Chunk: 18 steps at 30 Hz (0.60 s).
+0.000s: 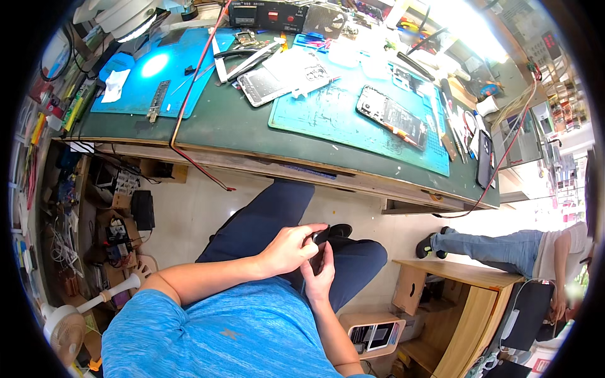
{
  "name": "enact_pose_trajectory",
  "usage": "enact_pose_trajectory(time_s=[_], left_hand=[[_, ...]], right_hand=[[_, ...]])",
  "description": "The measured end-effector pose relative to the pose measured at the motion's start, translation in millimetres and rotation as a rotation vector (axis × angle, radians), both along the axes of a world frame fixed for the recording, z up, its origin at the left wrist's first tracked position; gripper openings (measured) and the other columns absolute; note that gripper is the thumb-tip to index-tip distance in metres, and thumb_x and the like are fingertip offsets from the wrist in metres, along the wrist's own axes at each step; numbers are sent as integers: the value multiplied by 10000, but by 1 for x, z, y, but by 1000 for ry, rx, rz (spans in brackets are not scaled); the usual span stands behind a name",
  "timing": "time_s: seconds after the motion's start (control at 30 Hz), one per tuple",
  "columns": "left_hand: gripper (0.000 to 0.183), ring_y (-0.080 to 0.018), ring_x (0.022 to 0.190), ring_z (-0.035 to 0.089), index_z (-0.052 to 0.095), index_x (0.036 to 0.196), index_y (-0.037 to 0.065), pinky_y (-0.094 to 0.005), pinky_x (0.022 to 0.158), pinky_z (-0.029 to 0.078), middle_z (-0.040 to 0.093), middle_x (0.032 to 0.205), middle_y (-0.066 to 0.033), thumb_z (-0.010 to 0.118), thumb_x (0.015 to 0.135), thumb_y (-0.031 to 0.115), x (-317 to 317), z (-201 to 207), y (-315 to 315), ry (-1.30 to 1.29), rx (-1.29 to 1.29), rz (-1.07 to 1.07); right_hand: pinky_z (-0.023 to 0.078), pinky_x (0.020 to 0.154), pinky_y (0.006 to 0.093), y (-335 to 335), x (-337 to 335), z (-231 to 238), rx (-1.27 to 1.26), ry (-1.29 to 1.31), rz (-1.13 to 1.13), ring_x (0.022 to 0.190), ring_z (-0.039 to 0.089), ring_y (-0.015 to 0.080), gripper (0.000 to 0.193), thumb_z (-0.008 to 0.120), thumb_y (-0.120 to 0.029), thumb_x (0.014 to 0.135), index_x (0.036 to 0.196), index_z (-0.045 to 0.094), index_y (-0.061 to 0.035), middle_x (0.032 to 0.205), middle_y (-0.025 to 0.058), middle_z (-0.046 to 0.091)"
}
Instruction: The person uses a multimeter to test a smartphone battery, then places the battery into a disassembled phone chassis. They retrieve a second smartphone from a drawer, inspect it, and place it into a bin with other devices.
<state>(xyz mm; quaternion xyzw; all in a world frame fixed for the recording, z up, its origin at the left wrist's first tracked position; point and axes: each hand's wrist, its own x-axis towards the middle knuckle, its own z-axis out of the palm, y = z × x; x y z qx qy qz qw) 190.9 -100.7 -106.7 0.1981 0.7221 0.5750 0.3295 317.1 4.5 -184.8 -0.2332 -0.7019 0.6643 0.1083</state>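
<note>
A dark thing, small & flat-looking, sits btwn both hands over the lap, below & apart from the counter; fingers hide much of it, so can't tell exact kind. L hand is half curled & has hold of it, index stretched along the top end; R hand is partly open, thumb & fingers against the lower part. In the way: counter's front edge lies btwn hands & the stuff on top; a red-black wire crosses the left side & hangs over the edge. On the counter, right of ctr: teal mat w/ an opened phone, innards showing. Silver phone shell next to it, on the left; blue mat w/ a metal strip farther L. Far R: dark phone near the edge, beside assorted hand tools. Back: black box w/ red switch. Floor level: white fan lower L, wooden cabinet lower R, co-worker in jeans beyond it.
</note>
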Motion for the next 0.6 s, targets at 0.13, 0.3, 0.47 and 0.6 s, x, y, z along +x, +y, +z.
enact_pose_trajectory(time_s=[0.13,0.3,0.47,0.6], left_hand=[[500,-83,623,534,598,1313,-24,-272,610,478,574,692,-69,516,822,30,11,3,-4,47,14,18],[490,-104,630,570,607,1298,-26,-278,623,495,608,718,-88,514,820,30,21,-5,-4,139,54,22],[491,-134,670,622,606,1303,-17,-286,659,517,675,829,-124,517,822,33,11,5,-1,3,-40,-59],[548,-172,847,670,522,1376,-31,-310,772,535,697,1011,-163,511,831,29,16,3,4,77,73,-17]], right_hand=[[453,1000,352,-10,10,-1,-13,68,-26,1151,586,222,744,781,-257,819,1424,435,5,1252,126,606],[451,1004,353,-10,20,-4,-7,40,-40,1161,582,214,752,783,-266,821,1425,430,10,1266,127,603],[461,931,299,-12,18,2,-69,62,-105,1038,571,154,722,777,-259,829,1406,438,13,1134,61,598],[460,865,258,-14,10,9,-51,94,-135,942,544,115,683,765,-231,845,1393,444,18,1039,21,563]])
